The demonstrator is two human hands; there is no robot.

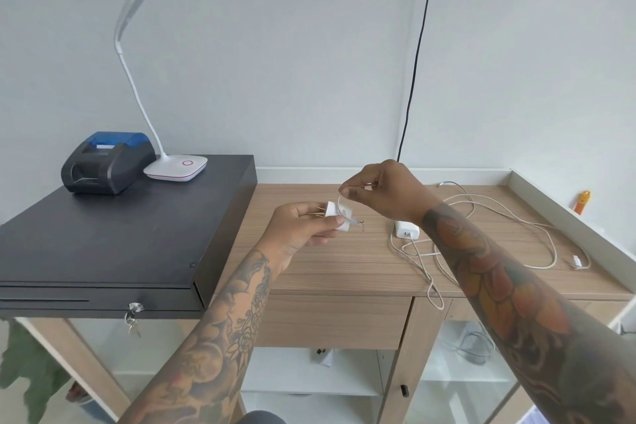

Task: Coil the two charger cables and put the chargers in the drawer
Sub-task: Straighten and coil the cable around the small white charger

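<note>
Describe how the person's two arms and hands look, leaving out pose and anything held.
Both forearms are bare, with no sleeves in view. The left forearm carries grey-black tattoos with flower shapes. The right forearm carries coloured tattoos with orange and red petals. The left hand and right hand show no gloves, rings or watch.

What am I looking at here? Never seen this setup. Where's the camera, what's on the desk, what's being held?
There is no robot: this is one picture from a wide-angle camera worn on a person's head, looking forward and down at their bare hands. The left hand grips a small white charger, prongs pointing left. The right hand pinches that charger's thin cable just above it. On the wooden desk lies a second white charger with its long cable loose and uncoiled, one loop hanging over the front edge. To the left sits a black cash drawer carrying a receipt printer and a white desk lamp. The wooden drawer under the desk is closed.
</note>
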